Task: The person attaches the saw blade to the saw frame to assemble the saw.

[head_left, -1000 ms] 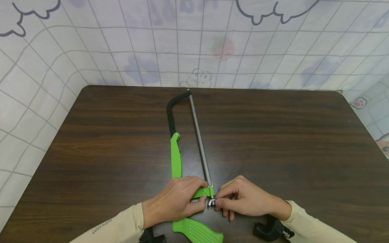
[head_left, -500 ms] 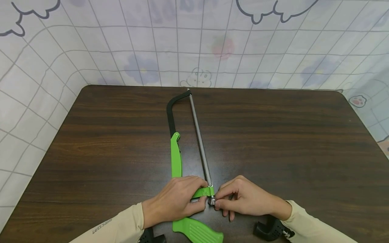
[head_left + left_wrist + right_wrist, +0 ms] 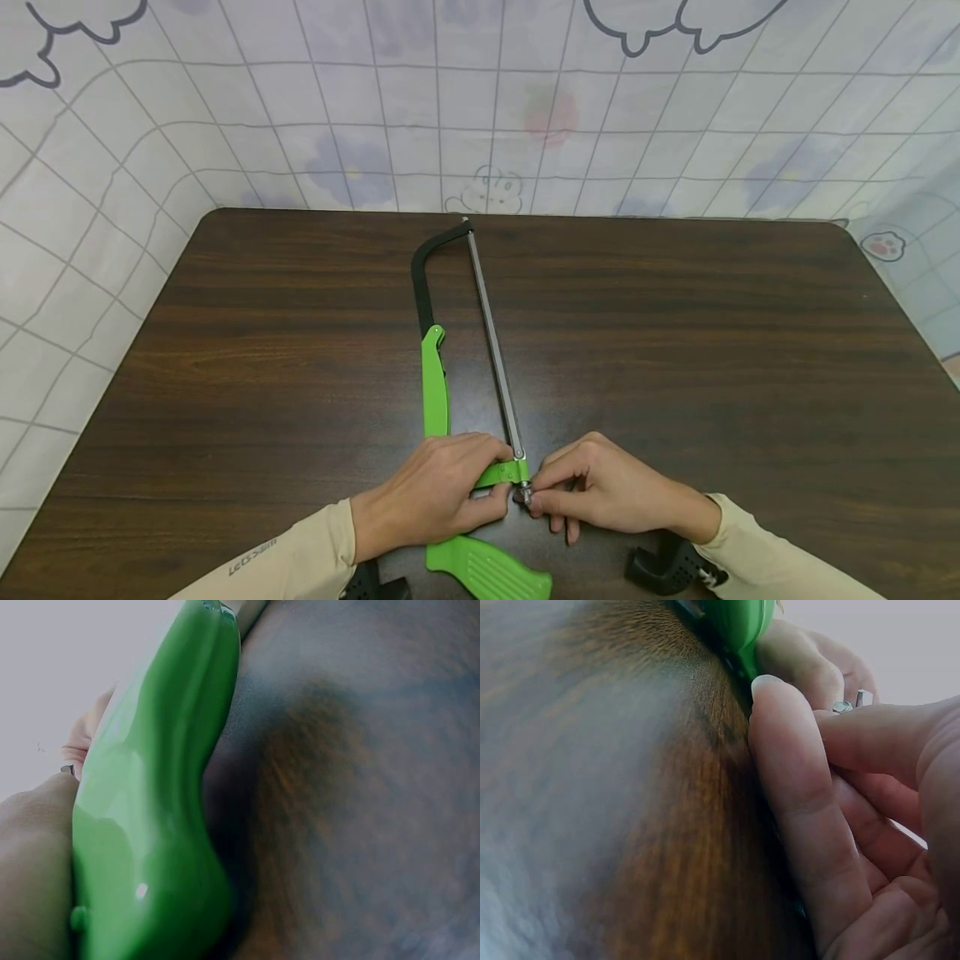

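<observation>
- The green-and-black hacksaw [image 3: 434, 383] lay on the counter [image 3: 712, 350], its handle [image 3: 491, 571] at the near end.
- Left of the hacksaw's blade [image 3: 493, 351], the left hand [image 3: 442, 490] gripped the green frame [image 3: 495, 475].
- At the hacksaw's near blade end, the right hand [image 3: 603, 487] pinched the metal wing nut [image 3: 522, 494].
- Beyond the hacksaw stood a grid-patterned backdrop [image 3: 465, 100].

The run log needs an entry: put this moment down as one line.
left hand: holds green hacksaw frame | right hand: pinches wing nut at frame's near end | hacksaw blade: spans frame | surface: wood-grain table
</observation>
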{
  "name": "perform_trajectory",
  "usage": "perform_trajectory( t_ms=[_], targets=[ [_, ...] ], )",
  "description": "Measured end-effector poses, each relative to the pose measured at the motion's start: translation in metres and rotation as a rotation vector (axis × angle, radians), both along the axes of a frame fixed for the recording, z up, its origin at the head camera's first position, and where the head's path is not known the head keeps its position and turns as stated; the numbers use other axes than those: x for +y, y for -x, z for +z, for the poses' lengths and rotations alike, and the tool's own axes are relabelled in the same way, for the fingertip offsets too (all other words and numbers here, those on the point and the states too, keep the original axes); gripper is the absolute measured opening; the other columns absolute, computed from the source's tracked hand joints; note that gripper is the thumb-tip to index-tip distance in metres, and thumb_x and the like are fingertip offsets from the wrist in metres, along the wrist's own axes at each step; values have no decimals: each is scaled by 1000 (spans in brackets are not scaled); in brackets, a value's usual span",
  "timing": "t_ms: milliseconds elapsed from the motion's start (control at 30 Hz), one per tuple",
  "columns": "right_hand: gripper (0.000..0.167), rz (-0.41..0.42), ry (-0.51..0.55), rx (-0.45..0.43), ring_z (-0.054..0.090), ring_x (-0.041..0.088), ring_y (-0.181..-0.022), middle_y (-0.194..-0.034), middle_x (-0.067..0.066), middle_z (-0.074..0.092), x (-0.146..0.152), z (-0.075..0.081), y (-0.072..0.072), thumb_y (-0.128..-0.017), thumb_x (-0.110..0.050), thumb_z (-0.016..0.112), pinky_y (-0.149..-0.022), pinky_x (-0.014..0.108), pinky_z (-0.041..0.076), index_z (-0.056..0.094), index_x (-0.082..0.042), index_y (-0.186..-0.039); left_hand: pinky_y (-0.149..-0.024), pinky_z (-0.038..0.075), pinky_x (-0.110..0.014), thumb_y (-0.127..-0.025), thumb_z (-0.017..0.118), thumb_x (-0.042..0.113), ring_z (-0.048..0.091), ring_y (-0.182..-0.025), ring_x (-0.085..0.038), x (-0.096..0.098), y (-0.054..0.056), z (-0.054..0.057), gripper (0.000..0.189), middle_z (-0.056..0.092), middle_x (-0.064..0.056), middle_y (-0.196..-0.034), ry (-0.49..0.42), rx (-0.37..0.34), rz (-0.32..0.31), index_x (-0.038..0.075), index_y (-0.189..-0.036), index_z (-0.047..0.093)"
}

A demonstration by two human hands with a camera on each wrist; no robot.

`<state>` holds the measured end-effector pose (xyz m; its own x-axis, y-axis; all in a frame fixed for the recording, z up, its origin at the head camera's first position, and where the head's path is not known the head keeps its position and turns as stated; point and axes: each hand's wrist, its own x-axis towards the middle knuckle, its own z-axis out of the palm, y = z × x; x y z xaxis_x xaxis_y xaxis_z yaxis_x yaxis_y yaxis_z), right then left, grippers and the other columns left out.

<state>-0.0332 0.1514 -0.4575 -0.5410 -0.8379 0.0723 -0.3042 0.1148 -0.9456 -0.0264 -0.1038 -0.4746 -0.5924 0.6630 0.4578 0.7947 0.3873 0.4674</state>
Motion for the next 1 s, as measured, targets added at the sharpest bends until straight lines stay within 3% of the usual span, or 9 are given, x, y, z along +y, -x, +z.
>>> perform_trajectory(
  t_ms=[333,733,1000],
  targets=[
    [11,-29,-34,-53,66,-4,-59,-83,2,74,1,2,-1,-97,-15,70,-48,23,55,79,-15,-104,-61,35,-6,-86,69,12,42,-67,5,0,0,0,23,64,11,-83,4,1,3,15,-107,63],
    [18,-47,-14,-61,65,-4,-57,-72,7,69,-1,-1,-2,-102,-12,62,-50,25,56,79,-14,-99,-62,36,-5,-85,70,12,43,-67,5,0,1,0,22,63,12,-83,1,-7,2,16,-106,63],
    [17,-113,-78,-87,65,-1,-56,-72,4,70,-3,3,-4,-101,-17,65,-51,27,56,81,-18,-95,-62,36,-6,-87,70,13,43,-67,5,0,1,0,22,64,11,-84,6,-3,2,16,-107,63]
  ],
)
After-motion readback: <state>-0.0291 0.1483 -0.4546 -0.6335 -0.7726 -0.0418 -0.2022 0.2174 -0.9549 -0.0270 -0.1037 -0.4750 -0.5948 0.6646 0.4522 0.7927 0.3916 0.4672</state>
